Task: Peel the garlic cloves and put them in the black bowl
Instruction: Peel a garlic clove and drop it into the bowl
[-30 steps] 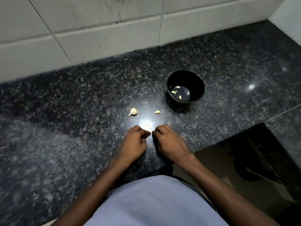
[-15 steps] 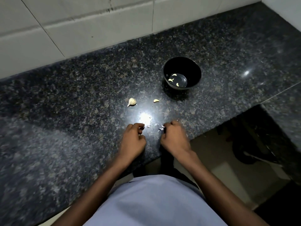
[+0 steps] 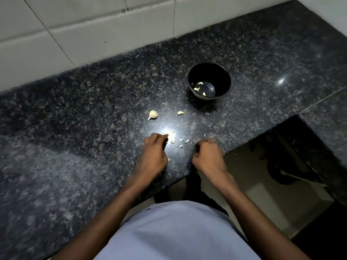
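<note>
Since a second ago both of my hands have drawn apart from each other, and bits of papery garlic skin (image 3: 178, 141) now lie scattered on the granite countertop (image 3: 75, 128) between them. Beside the glare, my left hand (image 3: 153, 156) rests near the counter's front edge with its fingers curled under; whether they pinch anything I cannot tell. Beyond it lies a larger unpeeled garlic piece (image 3: 153, 115), and to its right a small garlic clove (image 3: 180, 112), both well apart from my fingers. My right hand (image 3: 208, 158) is blurred, fingers curled into a loose fist at the counter edge, and what it grips, if anything, is hidden. Farther back on the right stands the black bowl (image 3: 223, 77) with three peeled cloves (image 3: 196, 89) inside.
</note>
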